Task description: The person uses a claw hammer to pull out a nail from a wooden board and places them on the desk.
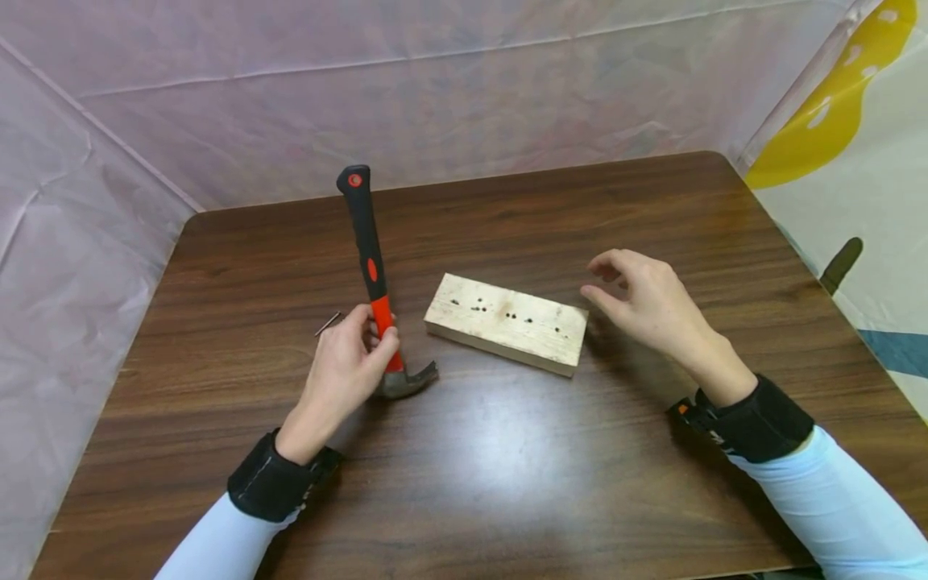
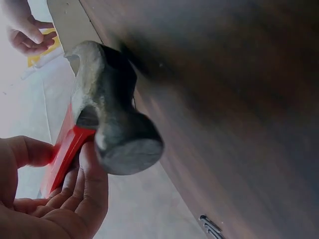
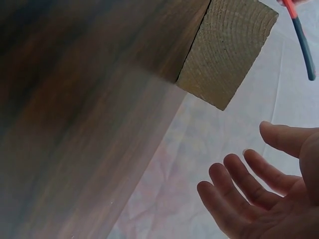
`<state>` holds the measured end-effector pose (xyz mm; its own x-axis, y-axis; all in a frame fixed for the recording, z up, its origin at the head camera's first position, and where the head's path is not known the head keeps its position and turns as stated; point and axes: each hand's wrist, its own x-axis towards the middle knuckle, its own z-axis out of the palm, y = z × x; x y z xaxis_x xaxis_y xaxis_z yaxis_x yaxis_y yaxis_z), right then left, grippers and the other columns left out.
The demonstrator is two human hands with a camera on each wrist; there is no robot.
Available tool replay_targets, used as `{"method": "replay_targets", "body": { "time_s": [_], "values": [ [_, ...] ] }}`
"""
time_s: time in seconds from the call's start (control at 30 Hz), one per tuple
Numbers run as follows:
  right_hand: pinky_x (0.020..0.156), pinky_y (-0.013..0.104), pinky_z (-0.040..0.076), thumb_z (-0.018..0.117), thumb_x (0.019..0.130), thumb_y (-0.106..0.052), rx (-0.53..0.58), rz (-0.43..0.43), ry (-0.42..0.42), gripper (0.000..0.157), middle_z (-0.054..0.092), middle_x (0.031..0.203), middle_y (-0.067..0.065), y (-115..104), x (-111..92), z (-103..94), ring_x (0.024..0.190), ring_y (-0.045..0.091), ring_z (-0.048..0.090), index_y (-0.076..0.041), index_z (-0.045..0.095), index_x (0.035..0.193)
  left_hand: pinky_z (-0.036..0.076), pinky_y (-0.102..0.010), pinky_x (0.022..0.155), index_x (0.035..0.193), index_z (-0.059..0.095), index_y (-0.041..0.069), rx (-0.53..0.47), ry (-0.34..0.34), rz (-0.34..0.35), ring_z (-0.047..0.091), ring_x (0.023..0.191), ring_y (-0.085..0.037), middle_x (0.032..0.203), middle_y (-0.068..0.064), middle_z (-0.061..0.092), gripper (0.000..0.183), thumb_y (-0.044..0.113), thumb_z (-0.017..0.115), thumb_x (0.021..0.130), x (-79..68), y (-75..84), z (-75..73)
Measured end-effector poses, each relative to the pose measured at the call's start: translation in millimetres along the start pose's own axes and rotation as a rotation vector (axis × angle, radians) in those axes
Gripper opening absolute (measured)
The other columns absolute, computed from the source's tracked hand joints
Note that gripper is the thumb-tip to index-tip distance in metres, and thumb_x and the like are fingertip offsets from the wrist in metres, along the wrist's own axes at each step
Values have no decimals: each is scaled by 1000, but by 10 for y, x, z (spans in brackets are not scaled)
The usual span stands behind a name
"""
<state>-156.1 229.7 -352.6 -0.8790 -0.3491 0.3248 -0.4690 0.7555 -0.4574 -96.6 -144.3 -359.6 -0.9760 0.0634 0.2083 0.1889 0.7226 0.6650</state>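
My left hand (image 1: 346, 362) grips a claw hammer (image 1: 366, 234) by the red lower part of its handle, close to the head. The black grip points away toward the back of the table, and the metal hammer head (image 2: 102, 99) fills the middle of the left wrist view. Right of the hammer lies a pale wooden block (image 1: 507, 322) with several small dark holes along its top. Just past the block's right end hovers my right hand (image 1: 645, 306), fingers loosely bent and nothing in them. The block's end grain (image 3: 227, 52) shows in the right wrist view.
Nails (image 2: 212, 227) lie on the brown wooden table (image 1: 464, 491), beyond my left hand and left of the hammer. A pale sheet (image 1: 435, 105) hangs behind the table's back edge. On the right is a cloth with a yellow shape (image 1: 834, 113).
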Motion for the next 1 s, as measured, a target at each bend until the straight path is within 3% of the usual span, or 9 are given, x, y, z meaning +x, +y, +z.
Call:
{"method": "replay_targets", "body": {
  "time_s": [0.43,0.73,1.0],
  "values": [
    [77,39,47,72,92,-22,-3,30,-61,26,65,104,8,-17,-2,-27,96,26,62,-6,65,112,37,-26,39,95,62,4,103,-60,-61,51,45,-13,71,-1,62,18,22,64,95,124,-4,-77],
    [81,41,47,71,92,-21,-16,12,-83,28,64,106,9,-11,11,-45,99,29,62,-4,64,113,40,-26,43,93,65,3,153,-103,-70,53,50,-15,69,-1,61,21,24,67,92,225,-10,-116],
    [91,45,43,65,96,-18,-41,-2,-132,33,62,117,14,-17,16,-52,110,33,60,2,62,122,41,-25,46,104,67,-2,187,-168,-127,54,53,-14,72,-2,62,29,22,73,89,312,-76,-75]
  ]
}}
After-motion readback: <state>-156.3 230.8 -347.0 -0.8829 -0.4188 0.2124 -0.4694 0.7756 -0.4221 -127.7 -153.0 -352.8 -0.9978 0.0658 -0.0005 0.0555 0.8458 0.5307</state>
